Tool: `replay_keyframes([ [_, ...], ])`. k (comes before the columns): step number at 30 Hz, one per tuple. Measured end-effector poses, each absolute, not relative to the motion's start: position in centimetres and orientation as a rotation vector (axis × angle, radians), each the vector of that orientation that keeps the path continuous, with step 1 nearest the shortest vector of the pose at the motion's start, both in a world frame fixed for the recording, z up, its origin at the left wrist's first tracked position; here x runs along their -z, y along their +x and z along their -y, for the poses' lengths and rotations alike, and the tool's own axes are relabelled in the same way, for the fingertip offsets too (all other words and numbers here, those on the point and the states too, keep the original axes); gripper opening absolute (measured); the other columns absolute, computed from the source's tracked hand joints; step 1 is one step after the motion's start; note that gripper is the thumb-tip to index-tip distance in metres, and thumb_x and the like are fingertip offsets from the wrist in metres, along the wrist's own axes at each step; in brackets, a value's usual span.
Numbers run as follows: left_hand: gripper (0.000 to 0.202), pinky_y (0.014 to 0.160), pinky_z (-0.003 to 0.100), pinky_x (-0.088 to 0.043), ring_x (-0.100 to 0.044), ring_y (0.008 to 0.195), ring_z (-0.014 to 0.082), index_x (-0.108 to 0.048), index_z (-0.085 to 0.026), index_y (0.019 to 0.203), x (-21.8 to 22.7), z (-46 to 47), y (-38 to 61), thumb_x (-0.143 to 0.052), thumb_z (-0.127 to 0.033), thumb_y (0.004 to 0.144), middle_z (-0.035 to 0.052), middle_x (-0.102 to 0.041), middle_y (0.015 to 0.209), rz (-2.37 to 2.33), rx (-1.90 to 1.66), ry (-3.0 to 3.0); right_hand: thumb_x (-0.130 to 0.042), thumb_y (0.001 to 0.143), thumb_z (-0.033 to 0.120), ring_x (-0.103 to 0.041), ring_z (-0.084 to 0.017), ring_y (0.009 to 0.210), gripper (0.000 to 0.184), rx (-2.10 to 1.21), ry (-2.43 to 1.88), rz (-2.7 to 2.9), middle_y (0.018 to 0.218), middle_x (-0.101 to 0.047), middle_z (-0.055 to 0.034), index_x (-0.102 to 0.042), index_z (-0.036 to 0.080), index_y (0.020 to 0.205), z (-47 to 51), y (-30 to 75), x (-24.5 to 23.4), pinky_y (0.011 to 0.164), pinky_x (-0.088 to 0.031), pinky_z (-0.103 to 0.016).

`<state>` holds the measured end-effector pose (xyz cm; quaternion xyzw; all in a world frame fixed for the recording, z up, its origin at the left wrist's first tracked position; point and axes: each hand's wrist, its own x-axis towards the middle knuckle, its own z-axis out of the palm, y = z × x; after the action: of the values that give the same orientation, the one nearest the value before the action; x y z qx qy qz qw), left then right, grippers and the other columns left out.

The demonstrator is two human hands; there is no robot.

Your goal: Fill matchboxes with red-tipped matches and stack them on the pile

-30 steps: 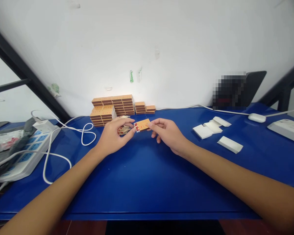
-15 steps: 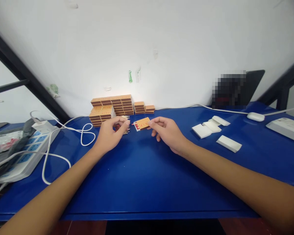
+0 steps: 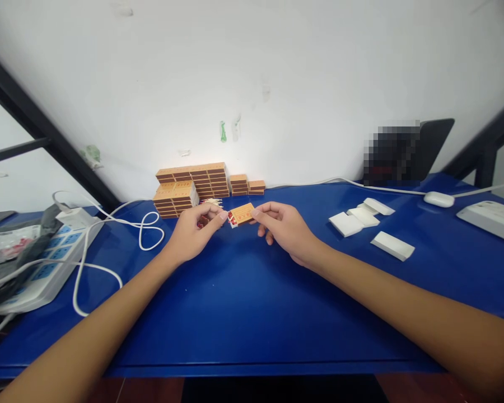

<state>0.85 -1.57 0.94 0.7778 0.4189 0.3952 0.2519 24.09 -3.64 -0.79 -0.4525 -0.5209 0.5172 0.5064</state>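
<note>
Roughly mid-table, you held the matchbox (image 3: 243,213) over the blue table (image 3: 252,308), its long axis running left to right on a slant, left end nearer you, right end farther off. Printed face was up; the partly extended tray, red match heads (image 3: 232,218) showing, pointed left toward your left hand (image 3: 195,230). Your right hand (image 3: 284,226) pinched the opposite end between thumb and fingers. Your left thumb and fingers curved in beside the tray end; whether they gripped a match, could not tell. Loose matches (image 3: 212,202) lay just beyond that hand, near the stacked matchboxes (image 3: 212,182) by the wall (image 3: 302,95). Writing: reddish print on the orange-yellow face, too small to read; stack tops bore similar marks, likewise illegible.
</note>
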Motion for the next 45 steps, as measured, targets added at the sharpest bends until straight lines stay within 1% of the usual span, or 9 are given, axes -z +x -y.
replay_keyframes([
  [3, 0.035, 0.070, 0.031, -0.050, -0.067, 0.080, 0.0196, -0.077, -0.019, 0.103, -1.00, 1.60, 0.80, -0.071, -0.053, 0.096, 0.0057, -0.074, 0.090, -1.079, -1.050, 2.105, -0.072, 0.094, 0.032, -0.060, -0.010, 0.060, 0.015, -1.248, -1.107, 1.230, 0.091, -0.075, -0.0074, -0.069, 0.018, 0.091, 3.55, 24.09, 0.69, 0.042, -0.044, -0.021],
  [10, 0.035, 0.072, 0.031, -0.048, -0.065, 0.082, 0.0197, -0.076, -0.018, 0.103, -1.26, 1.97, 0.99, -0.070, -0.052, 0.096, 0.0064, -0.074, 0.091, -1.145, -1.002, 2.138, -0.072, 0.094, 0.032, -0.060, -0.010, 0.059, 0.015, -1.248, -1.119, 1.248, 0.092, -0.076, -0.0078, -0.069, 0.017, 0.091, 3.66, 24.01, 0.50, 0.042, -0.044, -0.020],
  [18, 0.035, 0.073, 0.032, -0.048, -0.063, 0.080, 0.0187, -0.075, -0.017, 0.099, -1.15, 1.82, 1.15, -0.071, -0.052, 0.095, 0.0056, -0.073, 0.089, -1.142, -1.007, 2.085, -0.081, 0.085, 0.044, -0.059, -0.010, 0.057, 0.030, -1.207, -1.065, 1.309, 0.087, -0.075, -0.0054, -0.068, 0.018, 0.090, 3.69, 24.14, 0.72, 0.041, -0.044, -0.021],
  [26, 0.037, 0.072, 0.031, -0.047, -0.063, 0.080, 0.0190, -0.075, -0.017, 0.096, -1.02, 1.67, 1.06, -0.069, -0.053, 0.096, 0.0063, -0.073, 0.090, -1.148, -0.975, 2.038, -0.084, 0.082, 0.050, -0.057, -0.009, 0.054, 0.038, -1.185, -1.039, 1.350, 0.084, -0.074, -0.0043, -0.066, 0.018, 0.089, 3.73, 24.07, 0.60, 0.041, -0.044, -0.021],
  [29, 0.037, 0.072, 0.032, -0.048, -0.064, 0.080, 0.0192, -0.074, -0.017, 0.097, -0.84, 1.58, 1.02, -0.069, -0.053, 0.095, 0.0065, -0.074, 0.091, -1.142, -0.969, 2.012, -0.085, 0.081, 0.050, -0.057, -0.009, 0.054, 0.038, -1.194, -1.030, 1.355, 0.084, -0.073, -0.0037, -0.066, 0.018, 0.089, 3.72, 24.01, 0.64, 0.040, -0.044, -0.021],
  [33, 0.035, 0.074, 0.032, -0.051, -0.067, 0.079, 0.0193, -0.072, -0.018, 0.098, -0.82, 1.54, 1.08, -0.073, -0.052, 0.094, 0.0055, -0.075, 0.088, -1.106, -0.986, 1.921, -0.084, 0.082, 0.043, -0.060, -0.010, 0.055, 0.035, -1.214, -1.030, 1.344, 0.083, -0.071, -0.0016, -0.063, 0.019, 0.097, 3.67, 23.92, 0.92, 0.039, -0.044, -0.021],
  [36, 0.036, 0.076, 0.032, -0.054, -0.071, 0.078, 0.0196, -0.070, -0.018, 0.097, -0.93, 1.54, 1.18, -0.074, -0.053, 0.093, 0.0050, -0.076, 0.083, -1.078, -0.998, 1.870, -0.084, 0.082, 0.039, -0.060, -0.011, 0.054, 0.043, -1.229, -1.020, 1.313, 0.081, -0.070, 0.0015, -0.057, 0.021, 0.111, 3.68, 23.91, 1.10, 0.039, -0.045, -0.020],
  [39, 0.037, 0.077, 0.032, -0.055, -0.073, 0.076, 0.0201, -0.070, -0.018, 0.095, -1.01, 1.57, 1.23, -0.074, -0.054, 0.093, 0.0052, -0.077, 0.079, -1.085, -0.987, 1.853, -0.082, 0.084, 0.036, -0.062, -0.011, 0.055, 0.049, -1.245, -1.003, 1.332, 0.082, -0.070, 0.0020, -0.056, 0.021, 0.122, 3.72, 23.96, 1.07, 0.040, -0.046, -0.020],
  [45, 0.036, 0.081, 0.033, -0.057, -0.076, 0.079, 0.0216, -0.070, -0.018, 0.096, -0.95, 1.61, 1.27, -0.072, -0.054, 0.094, 0.0060, -0.080, 0.080, -1.117, -0.962, 1.839, -0.075, 0.091, 0.035, -0.062, -0.011, 0.057, 0.040, -1.240, -1.004, 1.390, 0.086, -0.072, -0.0014, -0.061, 0.019, 0.125, 3.80, 24.06, 0.96, 0.041, -0.048, -0.021],
])
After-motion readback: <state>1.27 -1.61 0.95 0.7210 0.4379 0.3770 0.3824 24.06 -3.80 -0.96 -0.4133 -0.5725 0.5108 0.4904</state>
